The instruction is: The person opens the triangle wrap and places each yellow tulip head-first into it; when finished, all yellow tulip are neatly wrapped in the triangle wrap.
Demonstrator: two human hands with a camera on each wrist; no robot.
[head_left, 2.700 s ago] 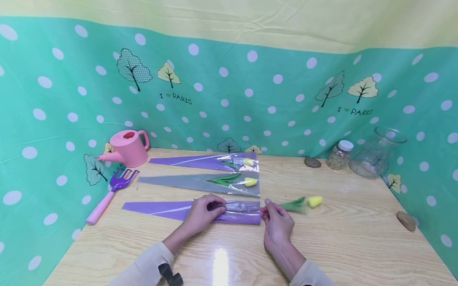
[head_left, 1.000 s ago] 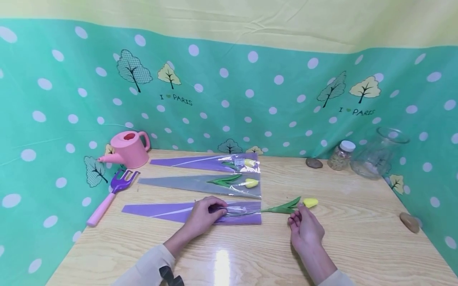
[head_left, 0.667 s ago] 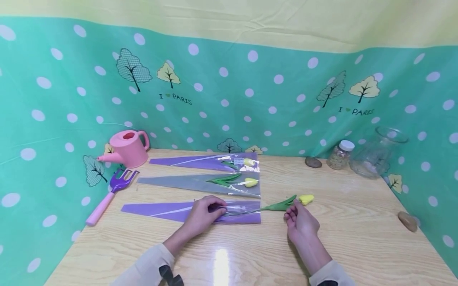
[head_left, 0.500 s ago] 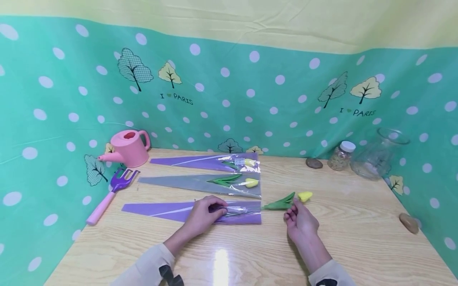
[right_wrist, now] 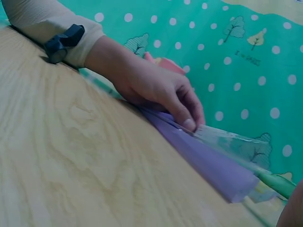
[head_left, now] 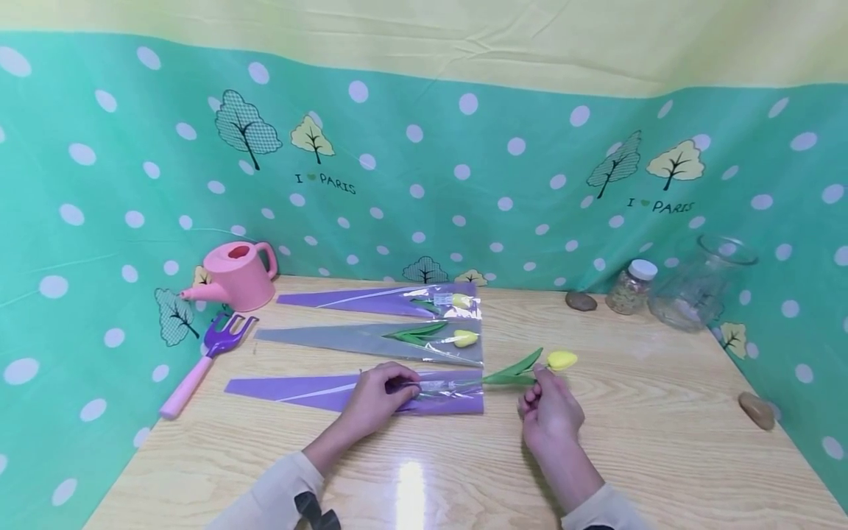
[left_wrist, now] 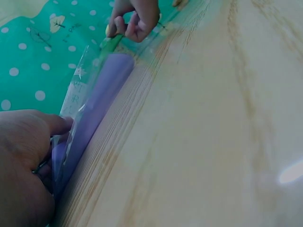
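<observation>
My left hand (head_left: pixel 377 397) pinches the front purple flower sleeve (head_left: pixel 291 388), which has a clear upper side and lies flat on the table. In the right wrist view the thumb and fingers of that hand grip the clear film (right_wrist: pixel 227 142). A yellow tulip (head_left: pixel 562 360) with green leaves (head_left: pixel 513 372) lies level with the sleeve, its stem inside the right-hand opening. My right hand (head_left: pixel 553 412) pinches the tulip just below its bloom. The leaves are mostly outside the opening, and the stem's lower end is hidden by my left hand.
Behind lie a grey sleeve (head_left: pixel 318 338) and another purple sleeve (head_left: pixel 351 299), each with a yellow tulip inside. A pink watering can (head_left: pixel 241 276) and a hand fork (head_left: pixel 208 361) are at left. A lidded jar (head_left: pixel 629 287), glass vase (head_left: pixel 689 298) and stones (head_left: pixel 756 410) are at right.
My right hand moved from the sleeve opening out to just below the bloom, then left, sliding the tulip further into the sleeve. My left hand has stayed in place on the sleeve.
</observation>
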